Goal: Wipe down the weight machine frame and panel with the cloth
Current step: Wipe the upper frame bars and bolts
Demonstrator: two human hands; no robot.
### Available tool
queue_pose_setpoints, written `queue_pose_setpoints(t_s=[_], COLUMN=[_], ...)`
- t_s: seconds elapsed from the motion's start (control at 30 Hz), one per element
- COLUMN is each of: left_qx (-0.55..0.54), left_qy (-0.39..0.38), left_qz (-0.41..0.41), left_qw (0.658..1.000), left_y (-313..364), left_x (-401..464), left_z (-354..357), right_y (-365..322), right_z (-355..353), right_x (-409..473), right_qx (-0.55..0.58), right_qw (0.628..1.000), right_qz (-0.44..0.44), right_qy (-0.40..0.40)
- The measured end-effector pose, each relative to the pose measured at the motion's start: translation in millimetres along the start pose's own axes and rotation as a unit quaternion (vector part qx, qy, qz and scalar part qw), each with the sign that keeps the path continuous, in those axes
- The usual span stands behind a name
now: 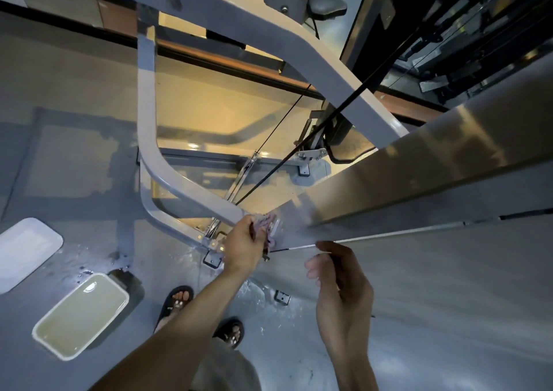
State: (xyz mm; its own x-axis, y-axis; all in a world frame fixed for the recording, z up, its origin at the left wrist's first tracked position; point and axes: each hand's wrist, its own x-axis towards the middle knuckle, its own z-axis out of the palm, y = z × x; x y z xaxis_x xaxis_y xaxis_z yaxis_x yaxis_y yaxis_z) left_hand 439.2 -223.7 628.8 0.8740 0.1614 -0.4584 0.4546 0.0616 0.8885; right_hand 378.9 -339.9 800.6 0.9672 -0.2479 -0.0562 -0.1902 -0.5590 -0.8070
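Left hand: the left hand reaches down and forward, its fingers curled round the cloth and pressing it against the machine
Cloth: a small pale, purplish rag, bunched up, lying where the grey frame meets the lower end of the panel; part of it hangs below the fingers
Right hand: the right hand hovers just below the panel's lower edge with fingers loosely bent, holding nothing; whether a fingertip touches the edge cannot be told
Frame: pale grey tubing, one tube curving from the upper middle of the view down to the cloth, a broader beam crossing from the upper left toward the right
Panel: a long brushed-metal surface running from the cloth up to the right edge of the view, with bright reflections on it
Cable: a thin black cable runs diagonally behind the frame toward the base
Floor: grey floor, wet and shiny near the foot of the machine
Trays: a white tray of yellowish liquid sits on the floor at lower left (a second white tray lies near it, further left)
Feet: two feet in dark sandals stand beside the base of the machine
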Motion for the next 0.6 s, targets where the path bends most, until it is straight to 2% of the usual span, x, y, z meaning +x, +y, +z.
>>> queue_pose_setpoints(t_s=[0.1,0.23,0.37,0.6], left_qx=[0.018,0.095,0.142,0.131], left_qy=[-0.026,0.06,0.02,0.004], left_qz=[0.007,0.011,0.068,0.074], left_qw=[0.999,0.994,0.987,0.989], left_y=[8,3,0,1], left_x=[-7,1,0,-15], left_z=[-20,-55,-43,-6], right_y=[7,13,19,25], right_z=[5,11,17,19], right_x=[1,1,0,0], right_qx=[-0.038,-0.064,-0.066,-0.066], right_qw=[0.999,0.997,0.995,0.994], right_qz=[0.011,0.022,0.03,0.036], right_qy=[-0.031,-0.043,-0.066,-0.08])
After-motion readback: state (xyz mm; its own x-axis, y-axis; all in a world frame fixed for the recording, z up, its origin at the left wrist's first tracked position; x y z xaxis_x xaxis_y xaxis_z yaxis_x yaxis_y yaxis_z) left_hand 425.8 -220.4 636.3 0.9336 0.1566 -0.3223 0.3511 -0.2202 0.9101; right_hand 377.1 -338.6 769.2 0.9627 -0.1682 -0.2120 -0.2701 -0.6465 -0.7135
